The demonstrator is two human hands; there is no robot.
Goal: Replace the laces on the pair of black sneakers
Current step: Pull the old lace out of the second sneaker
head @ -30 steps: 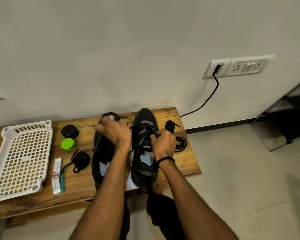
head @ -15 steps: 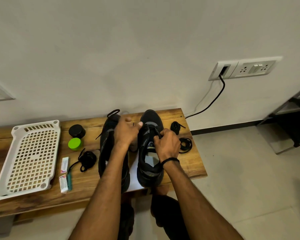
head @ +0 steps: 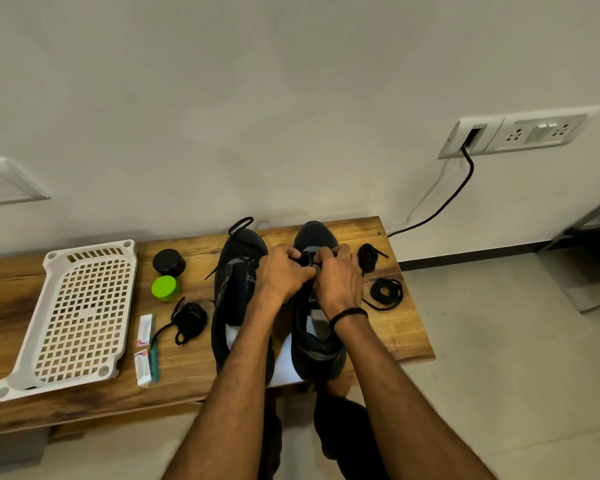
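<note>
Two sneakers stand side by side, toes toward the wall, on a white sheet of paper (head: 284, 362) at the near edge of the brown wooden tabletop (head: 409, 334). Taking the hands as the centre of the dial, the left black low-top sneaker (head: 238, 296) lies at 9 o'clock; the right black low-top sneaker (head: 314, 237) runs from 12 to 6 beneath them.

Both hands meet over the right sneaker's lacing area. The left hand (head: 283, 275) has its fingers curled, pinching dark material there; the right hand (head: 338, 277), with a thin black band (head: 347, 315) on its wrist, is curled onto the same spot, knuckles up (whether they pinch a lace or the tongue cannot be told).

A coiled black shoelace (head: 387, 292) lies on the wood at 3 o'clock; a bundled black shoelace (head: 368, 256) sits at 2 o'clock, just beside the right sneaker; a tangled black shoelace (head: 189, 320) lies at 8 o'clock, near the left sneaker. Toward 9 o'clock stand a round black jar (head: 168, 261) and a round lime-green jar (head: 166, 288), close together; two small white packets (head: 145, 330) and a teal stick (head: 155, 362) lie at 8 o'clock; a white perforated plastic tray (head: 84, 317) rests beyond them. At 1 o'clock, on the wall, a white socket plate (head: 520, 133) has a black cable (head: 447, 199) hanging from it.
</note>
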